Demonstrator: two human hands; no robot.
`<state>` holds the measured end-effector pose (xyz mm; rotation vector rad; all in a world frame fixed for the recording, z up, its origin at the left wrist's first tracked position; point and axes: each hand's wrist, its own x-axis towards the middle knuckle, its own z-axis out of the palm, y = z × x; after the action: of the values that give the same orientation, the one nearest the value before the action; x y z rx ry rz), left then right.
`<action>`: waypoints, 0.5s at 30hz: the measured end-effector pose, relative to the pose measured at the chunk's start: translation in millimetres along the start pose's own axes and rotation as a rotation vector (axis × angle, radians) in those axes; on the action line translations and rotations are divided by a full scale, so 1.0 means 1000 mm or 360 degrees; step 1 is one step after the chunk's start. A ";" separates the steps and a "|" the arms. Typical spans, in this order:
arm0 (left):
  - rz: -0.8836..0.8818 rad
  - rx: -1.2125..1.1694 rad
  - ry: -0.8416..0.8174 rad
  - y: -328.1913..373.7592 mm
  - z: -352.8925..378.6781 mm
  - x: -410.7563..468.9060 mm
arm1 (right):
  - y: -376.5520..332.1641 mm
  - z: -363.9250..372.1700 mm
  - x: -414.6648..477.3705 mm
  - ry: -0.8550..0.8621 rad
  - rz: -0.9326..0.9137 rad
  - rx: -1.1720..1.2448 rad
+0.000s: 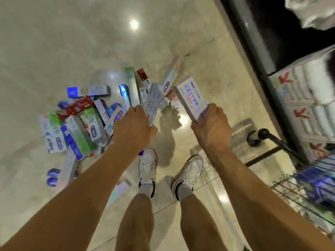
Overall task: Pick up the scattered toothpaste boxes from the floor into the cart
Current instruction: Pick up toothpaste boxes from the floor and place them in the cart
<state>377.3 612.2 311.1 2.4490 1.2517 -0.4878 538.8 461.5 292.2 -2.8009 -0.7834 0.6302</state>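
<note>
Glossy beige floor tiles (72,42) fill the view and reflect the ceiling lights. Left hand (133,127): fingers curled around the near end of a grey-white box (153,102), which points away from the body and is held clear of the floor. Right hand (212,127): fingers and thumb clamped on the near end of a white box with blue print (190,96), also raised and angled away from the body. The two hands are well apart, each at the end of an outstretched bare arm. Beyond and between the hands, a loose fan of boxes (170,77) lies on the floor. To the left of the left hand, a larger pile of boxes (78,127) in blue, green, red and white lies overlapping at mixed angles. Below the hands stand two white shoes (147,169); one blurred box (119,190) lies just beside the left shoe. At the lower right edge, the wire cart (290,189) holds blue-and-white boxes (322,183), blurred; its black wheel (253,138) rests on the floor near the right hand. Behind the cart, a shelf (253,42) carries white wrapped packs (308,98) with red marks.
</note>
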 end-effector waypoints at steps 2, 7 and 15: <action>0.0022 0.0022 0.0070 0.013 -0.069 -0.021 | -0.021 -0.065 -0.020 0.0054 0.0040 0.0079; 0.0239 0.0046 0.0246 0.056 -0.240 -0.095 | -0.068 -0.233 -0.087 0.0069 0.0149 0.0080; 0.0720 0.0190 0.0319 0.160 -0.387 -0.193 | -0.039 -0.418 -0.194 0.0227 0.0453 0.0219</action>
<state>458.2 562.9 762.4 2.8241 0.7077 -0.2000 554.7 373.3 745.8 -2.8121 -0.3050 0.4958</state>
